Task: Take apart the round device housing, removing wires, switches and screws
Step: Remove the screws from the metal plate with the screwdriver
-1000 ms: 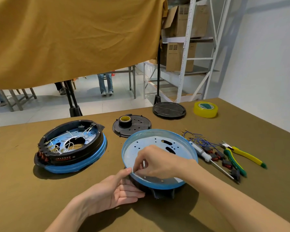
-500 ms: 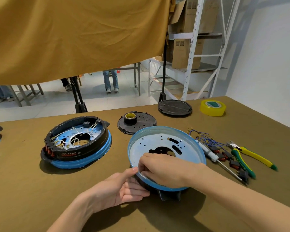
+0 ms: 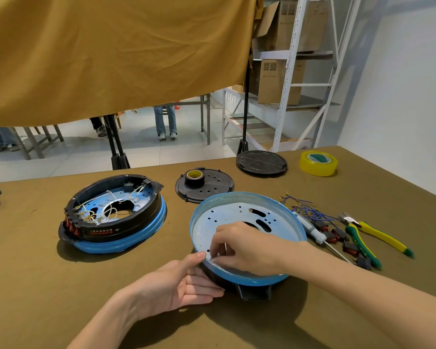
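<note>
Near the worktop's (image 3: 35, 285) front edge, the left hand (image 3: 171, 285) cups the round blue metal housing (image 3: 247, 215), thumb on its rim. The right hand (image 3: 244, 248) reaches inside, fingers pinched together on something too small to tell. A white-handled screwdriver (image 3: 310, 229), blue wires (image 3: 307, 210) and yellow-green pliers (image 3: 368, 238) lie beside it toward the right edge; a second wired black-and-blue housing (image 3: 116, 215) sits left.

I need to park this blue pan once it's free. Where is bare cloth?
Bare cloth lies front left, below the wired black-and-blue housing, and far right between the yellow tape roll and green-yellow pliers. Crowded: blue wires and switches beside the blue pan.
</note>
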`<state>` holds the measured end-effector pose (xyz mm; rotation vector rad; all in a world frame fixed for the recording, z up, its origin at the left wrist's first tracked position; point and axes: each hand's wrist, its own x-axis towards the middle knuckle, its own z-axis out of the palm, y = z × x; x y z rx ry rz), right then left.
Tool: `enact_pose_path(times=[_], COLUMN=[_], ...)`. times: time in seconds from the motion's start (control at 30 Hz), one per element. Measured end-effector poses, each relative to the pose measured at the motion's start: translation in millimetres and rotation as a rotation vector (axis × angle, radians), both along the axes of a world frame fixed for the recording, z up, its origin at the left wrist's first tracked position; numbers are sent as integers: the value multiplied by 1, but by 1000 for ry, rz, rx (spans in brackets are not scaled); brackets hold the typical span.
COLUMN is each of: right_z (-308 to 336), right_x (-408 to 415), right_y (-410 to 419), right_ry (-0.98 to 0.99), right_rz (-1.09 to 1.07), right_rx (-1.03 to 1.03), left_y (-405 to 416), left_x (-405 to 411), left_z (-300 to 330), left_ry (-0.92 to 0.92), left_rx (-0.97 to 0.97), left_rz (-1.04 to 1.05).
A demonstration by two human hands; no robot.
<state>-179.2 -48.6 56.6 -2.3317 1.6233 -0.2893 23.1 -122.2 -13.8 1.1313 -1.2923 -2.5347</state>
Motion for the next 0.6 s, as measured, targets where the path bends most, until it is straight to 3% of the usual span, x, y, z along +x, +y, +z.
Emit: enact_pose_path(times=[0.33,0.6], right_z=[-1,4], right_x=[0,5], right_y=[-4,-4], right_ry=[-44,43], right_rz=[-47,28], right_rx=[43,43], left_y=[0,0], left_x=[0,1], left_z=[-2,-3], left_ry=[18,45], left_rx=[-7,-22], left_rz=[0,-33])
